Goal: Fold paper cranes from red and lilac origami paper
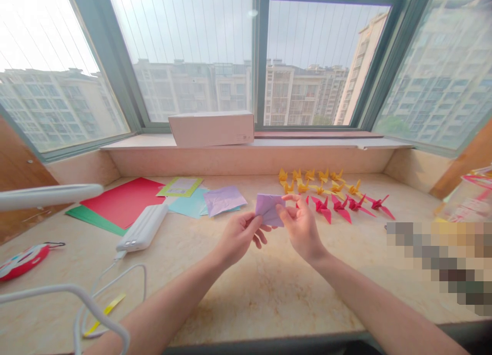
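A small folded square of purple origami paper [269, 207] is held up above the counter between both hands. My left hand [243, 236] pinches its lower left corner with the thumb in front, the other fingers curled behind. My right hand [303, 227] grips the right edge, thumb on the face and index finger along the top corner. Behind the right hand stand folded paper cranes: yellow cranes [307, 183] in rows at the back and red cranes [341, 209] in front of them. To the left lies a creased purple sheet [225, 200] on light blue paper [189, 204].
Red paper [123, 199] and green paper [98, 221] lie at left beneath a white power bank [142, 228] with a cable [144, 283]. A red and white object [25, 263] is at far left. A white box [211, 129] stands on the window ledge.
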### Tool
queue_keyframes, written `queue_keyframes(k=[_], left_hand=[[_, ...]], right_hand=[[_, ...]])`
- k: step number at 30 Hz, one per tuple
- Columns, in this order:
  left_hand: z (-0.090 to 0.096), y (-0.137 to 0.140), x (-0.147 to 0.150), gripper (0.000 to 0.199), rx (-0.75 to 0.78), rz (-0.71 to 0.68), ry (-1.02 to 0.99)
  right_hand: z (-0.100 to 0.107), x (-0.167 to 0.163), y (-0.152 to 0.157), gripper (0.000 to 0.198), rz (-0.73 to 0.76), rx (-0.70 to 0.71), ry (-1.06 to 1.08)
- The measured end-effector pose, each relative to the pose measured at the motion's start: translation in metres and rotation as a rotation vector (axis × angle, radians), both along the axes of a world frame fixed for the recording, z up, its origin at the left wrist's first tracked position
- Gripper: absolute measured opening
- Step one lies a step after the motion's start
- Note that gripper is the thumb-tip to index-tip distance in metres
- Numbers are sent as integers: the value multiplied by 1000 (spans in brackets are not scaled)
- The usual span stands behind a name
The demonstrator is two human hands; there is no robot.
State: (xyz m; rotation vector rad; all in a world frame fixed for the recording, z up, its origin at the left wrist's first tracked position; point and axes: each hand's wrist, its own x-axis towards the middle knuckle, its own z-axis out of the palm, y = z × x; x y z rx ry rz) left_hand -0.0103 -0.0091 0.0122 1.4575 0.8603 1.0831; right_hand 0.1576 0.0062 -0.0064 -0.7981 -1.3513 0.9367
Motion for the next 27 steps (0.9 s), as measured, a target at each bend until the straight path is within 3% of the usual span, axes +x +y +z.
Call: queue_keyframes(k=[6,9,12,16,21,27], left_hand=[[-2,6,-5,30,33,89,42],[-4,9,-11,31,69,43,185],[-5,11,-16,31,89,-44,291],[-2,11,-18,31,73,-90,292],[2,10,-21,33,69,-141,353],[0,11,-21,28,135,-72,340]], right_hand=[[-3,2,-1,52,51,-40,-152],[-2,4,-1,45,-36,76,-315],[-2,6,-1,33,-12,157,-420],[-3,7,0,22,17,176,-419],[-2,9,0,18,-29,315,-497],[-4,9,2,35,-19,235,-480]])
